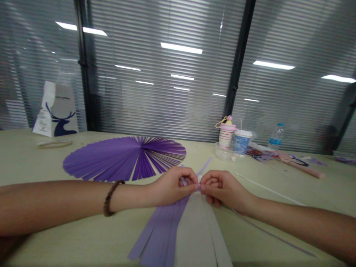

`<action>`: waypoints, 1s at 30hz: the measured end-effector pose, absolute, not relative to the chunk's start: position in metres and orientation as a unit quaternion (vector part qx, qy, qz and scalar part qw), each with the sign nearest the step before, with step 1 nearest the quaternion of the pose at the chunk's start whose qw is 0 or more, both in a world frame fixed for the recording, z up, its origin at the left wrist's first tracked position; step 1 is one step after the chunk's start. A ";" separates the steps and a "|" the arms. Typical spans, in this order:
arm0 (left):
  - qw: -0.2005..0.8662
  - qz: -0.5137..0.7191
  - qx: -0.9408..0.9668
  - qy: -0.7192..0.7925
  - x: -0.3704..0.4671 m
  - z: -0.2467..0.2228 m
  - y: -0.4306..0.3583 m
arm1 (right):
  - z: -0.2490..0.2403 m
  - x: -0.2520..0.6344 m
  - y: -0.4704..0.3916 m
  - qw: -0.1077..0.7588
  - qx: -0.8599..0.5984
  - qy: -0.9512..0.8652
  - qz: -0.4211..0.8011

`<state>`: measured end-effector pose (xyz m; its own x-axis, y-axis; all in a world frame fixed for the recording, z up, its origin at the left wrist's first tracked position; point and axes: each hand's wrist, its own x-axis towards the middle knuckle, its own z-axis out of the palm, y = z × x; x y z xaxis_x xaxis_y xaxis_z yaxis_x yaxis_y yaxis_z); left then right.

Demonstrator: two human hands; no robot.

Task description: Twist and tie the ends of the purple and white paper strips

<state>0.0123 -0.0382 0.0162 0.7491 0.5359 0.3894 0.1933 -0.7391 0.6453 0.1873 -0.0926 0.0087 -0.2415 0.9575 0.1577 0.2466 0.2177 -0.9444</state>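
My left hand (178, 184) and my right hand (222, 187) meet at the gathered top of a bundle of paper strips. Both are closed, thumb and fingertips pinching at the narrow neck. Lavender strips (164, 230) fan out toward me on the left, white strips (196, 231) on the right. A short lavender end (205, 165) sticks up beyond my fingertips. From under my right hand a thin lavender strip (274, 233) trails to the lower right. My fingertips hide exactly what each one pinches.
Behind my left hand lies a large pleated purple paper disc (111, 155). Farther right stand a pink-lidded cup (226, 136), a blue patterned cup (241, 142) and a water bottle (276, 136). Scissors (299, 161) lie near them. A paper bag (57, 109) and a tape roll (54, 144) sit left.
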 end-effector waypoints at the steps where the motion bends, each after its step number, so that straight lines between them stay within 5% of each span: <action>1: 0.300 0.292 0.885 0.204 0.012 0.016 -0.038 | 0.009 0.187 -0.093 0.413 -0.454 -0.662 0.429; 23: 0.257 0.326 0.888 0.196 0.011 0.019 -0.047 | 0.011 0.187 -0.093 0.405 -0.453 -0.661 0.441; 30: 0.359 0.284 0.866 0.203 0.014 0.015 -0.042 | 0.009 0.188 -0.093 0.409 -0.446 -0.662 0.443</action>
<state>0.0139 -0.0422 0.0154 0.7563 0.5553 0.3460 0.1477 -0.6601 0.7365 0.1881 -0.0926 0.0093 -0.2684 0.9523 0.1455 0.2278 0.2094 -0.9509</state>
